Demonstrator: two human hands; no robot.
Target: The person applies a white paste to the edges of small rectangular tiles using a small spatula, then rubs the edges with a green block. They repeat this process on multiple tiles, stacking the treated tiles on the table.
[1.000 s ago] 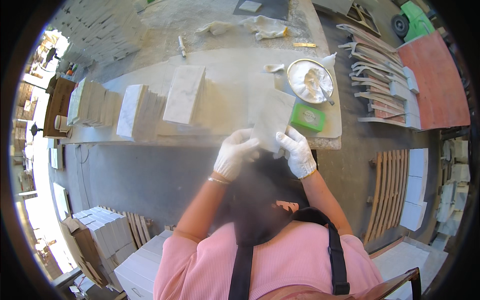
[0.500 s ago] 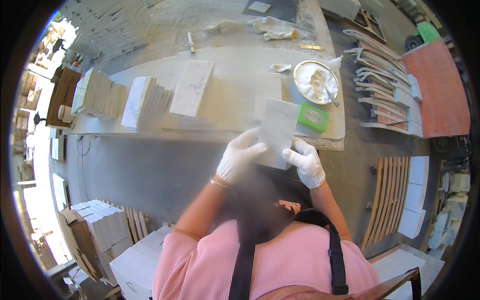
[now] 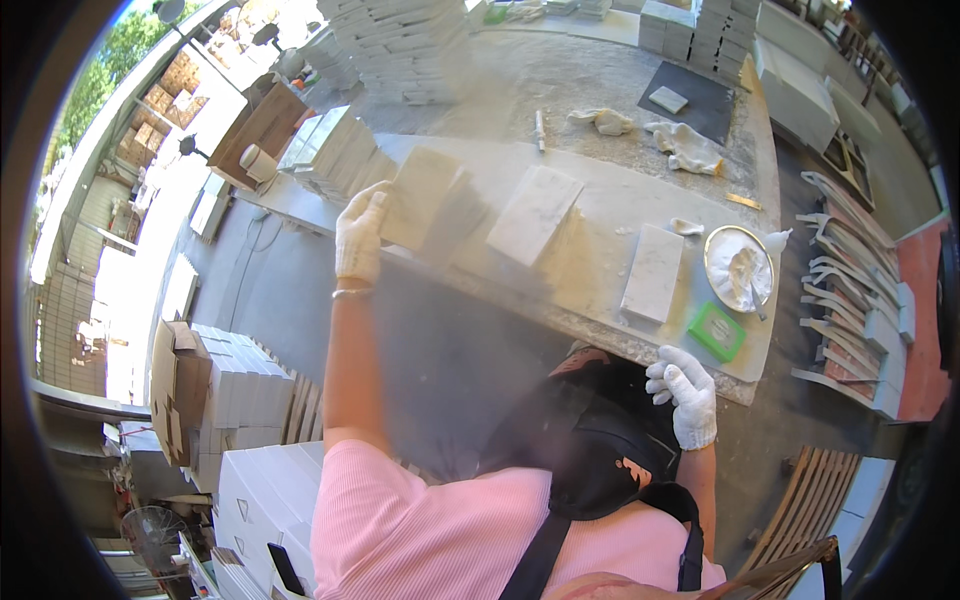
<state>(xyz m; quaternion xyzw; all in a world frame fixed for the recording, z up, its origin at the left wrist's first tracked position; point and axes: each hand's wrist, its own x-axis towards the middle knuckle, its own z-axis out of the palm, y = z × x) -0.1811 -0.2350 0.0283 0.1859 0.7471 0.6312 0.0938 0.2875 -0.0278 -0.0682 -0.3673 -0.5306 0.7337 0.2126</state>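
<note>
My left hand (image 3: 360, 232), in a white knitted glove, reaches out to the left. Its fingers are closed on the near left edge of a pale marble tile (image 3: 422, 196), blurred and tilted at the row of tiles. Another group of tiles, topped by a grey-veined marble tile (image 3: 535, 213), leans beside it. A single marble tile (image 3: 654, 272) lies flat on the table further right. My right hand (image 3: 684, 394), also gloved, hovers by the table's front edge with loosely bent fingers and nothing in them. The closest thing to it is a green box (image 3: 716, 331).
A round bowl of white paste (image 3: 733, 262) with a spatula stands at the right. Crumpled gloves (image 3: 685, 148) and a white tube (image 3: 540, 131) lie behind. Tiles are stacked at the far left (image 3: 330, 150). Boxes (image 3: 240, 375) and a wooden pallet (image 3: 805, 505) flank me.
The marble tile both hands held is now on the table beside the green box. My left hand has gone left to another tile; my right hand has let go. The view has shifted left.
</note>
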